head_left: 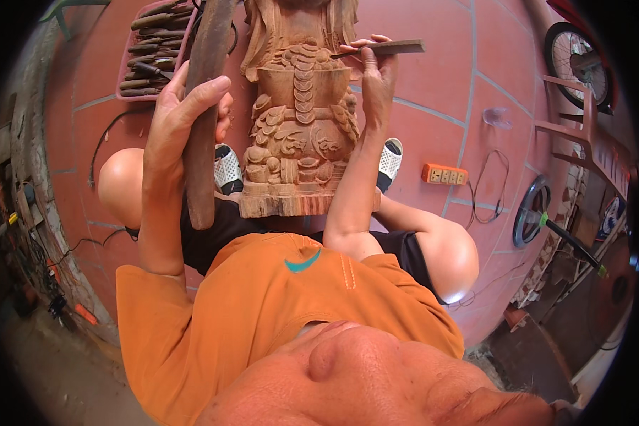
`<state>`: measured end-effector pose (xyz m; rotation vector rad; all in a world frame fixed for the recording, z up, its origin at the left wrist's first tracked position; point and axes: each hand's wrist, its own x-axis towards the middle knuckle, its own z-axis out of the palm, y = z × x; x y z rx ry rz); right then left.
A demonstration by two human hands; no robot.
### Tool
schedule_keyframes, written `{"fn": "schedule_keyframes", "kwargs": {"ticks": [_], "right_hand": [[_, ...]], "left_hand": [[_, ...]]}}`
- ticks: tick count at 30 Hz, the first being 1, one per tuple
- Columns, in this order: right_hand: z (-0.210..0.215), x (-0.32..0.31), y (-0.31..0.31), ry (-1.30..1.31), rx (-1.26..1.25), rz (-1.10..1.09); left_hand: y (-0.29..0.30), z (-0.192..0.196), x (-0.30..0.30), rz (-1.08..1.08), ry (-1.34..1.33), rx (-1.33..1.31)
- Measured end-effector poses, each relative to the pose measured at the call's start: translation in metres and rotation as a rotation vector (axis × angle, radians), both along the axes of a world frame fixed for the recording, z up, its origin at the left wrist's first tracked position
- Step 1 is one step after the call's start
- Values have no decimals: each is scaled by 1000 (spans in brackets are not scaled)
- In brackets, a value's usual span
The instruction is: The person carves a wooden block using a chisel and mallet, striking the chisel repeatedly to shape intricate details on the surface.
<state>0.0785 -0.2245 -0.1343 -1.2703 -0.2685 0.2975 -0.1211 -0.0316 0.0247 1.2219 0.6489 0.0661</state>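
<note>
**Chisel and mallet at a carved wooden figure**

The left hand (pixel 181 117) is clenched around a long, dark wooden mallet (pixel 204 106); its fingers (pixel 209 89) wrap the worn, smooth shaft, with the thumb lying along it. The mallet stands nearly upright, just beside the left edge of the carving.

The right hand (pixel 378 74) grasps a chisel (pixel 383 49) with a flat, pale wooden handle. Its fingers are closed tight, and the thin metal blade runs from them toward the carving, with the tip at its upper right part.

Between the two hands stands the wooden statue (pixel 298 121), reddish-brown and matte, cut in deep relief with stacked scales, curls and rounded lumps, on a rough rectangular base. It rests on the red tiled floor (pixel 433 121) between the person's feet.

Beyond the left fingers lies a pink tray (pixel 130 50) full of dark-handled carving tools. To the right of the right forearm, an orange power strip (pixel 444 174) lies on the tiles with a thin cable beside it.
</note>
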Motion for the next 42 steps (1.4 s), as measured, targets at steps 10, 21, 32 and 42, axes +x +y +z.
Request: {"fn": "schedule_keyframes", "kwargs": {"ticks": [10,21,32,42], "right_hand": [[2,14,-16,63,27,-59],[-13,14,-2,55,25,-62],[-10,11,-1,18,-28,-33],[-3,12,9,-128,-249,185]], "left_hand": [[11,-22,16,13,100,-160],[15,-24,18,23,100,-176],[14,-24,16,5,104,-146],[7,-21,19,19,93,-72]]}}
